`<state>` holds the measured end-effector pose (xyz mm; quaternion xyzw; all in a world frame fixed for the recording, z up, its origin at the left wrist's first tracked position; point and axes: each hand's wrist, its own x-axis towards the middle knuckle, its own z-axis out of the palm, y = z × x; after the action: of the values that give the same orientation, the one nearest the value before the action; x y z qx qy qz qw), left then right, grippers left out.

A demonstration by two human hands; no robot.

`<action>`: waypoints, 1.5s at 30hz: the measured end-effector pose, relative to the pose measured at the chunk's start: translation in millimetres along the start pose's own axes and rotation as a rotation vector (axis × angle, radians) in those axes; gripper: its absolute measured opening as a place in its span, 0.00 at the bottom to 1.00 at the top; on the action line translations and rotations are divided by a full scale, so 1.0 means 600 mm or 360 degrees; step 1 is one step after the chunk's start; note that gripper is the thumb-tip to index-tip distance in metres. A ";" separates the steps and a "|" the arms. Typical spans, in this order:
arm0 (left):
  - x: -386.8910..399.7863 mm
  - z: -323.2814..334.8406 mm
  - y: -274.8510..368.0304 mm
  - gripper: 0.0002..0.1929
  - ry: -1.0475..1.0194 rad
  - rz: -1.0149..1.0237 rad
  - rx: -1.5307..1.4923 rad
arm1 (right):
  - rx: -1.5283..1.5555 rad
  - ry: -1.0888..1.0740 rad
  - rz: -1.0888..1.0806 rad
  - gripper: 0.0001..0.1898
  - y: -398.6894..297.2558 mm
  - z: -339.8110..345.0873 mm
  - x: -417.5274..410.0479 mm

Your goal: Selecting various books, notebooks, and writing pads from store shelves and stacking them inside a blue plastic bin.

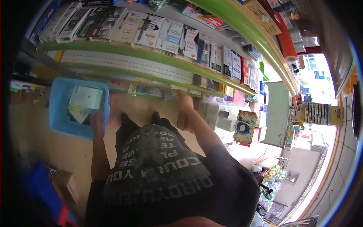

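A light blue plastic tub [106,113] stands on the floor at the left, holding a white box [86,97] and other flat items. My left hand [97,122] reaches over its right side, beside the contents. Motion blur hides whether those fingers grip anything. My right hand [184,101] extends to the lower edge of the shelving, close to small clear packages [167,95] on a low shelf. Its fingers are blurred too, so any hold on a package cannot be made out.
Boxes of pens [147,29] line the green-edged shelf [136,49] above my hands. At right stand a clear plastic storage box [227,116] and a hand-lettered cardboard sign [245,127]. A brown carton [65,184] and a blue item [42,190] are at lower left.
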<state>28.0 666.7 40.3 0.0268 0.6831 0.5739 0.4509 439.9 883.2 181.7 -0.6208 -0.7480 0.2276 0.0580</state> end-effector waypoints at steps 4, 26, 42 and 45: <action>-0.030 0.025 0.020 0.23 -0.0014 0.0140 0.0023 | -0.0191 0.0528 0.0052 0.22 0.123 -0.043 0.038; -0.276 0.365 -0.097 0.13 -0.0963 0.0280 0.0590 | -0.0695 0.0650 -0.0660 0.19 0.290 -0.077 0.071; -0.382 0.446 0.057 0.17 -0.1028 -0.0788 -0.0698 | 0.0283 0.0328 -0.1817 0.23 0.016 -0.097 -0.092; -0.387 0.375 0.074 0.18 -0.0828 -0.0485 -0.0635 | 0.0290 0.0200 -0.1757 0.24 -0.053 -0.097 -0.104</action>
<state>289.8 724.0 227.1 -0.0187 0.4161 0.5960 0.6865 446.7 835.3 258.7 -0.1421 -0.9343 0.1897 0.2663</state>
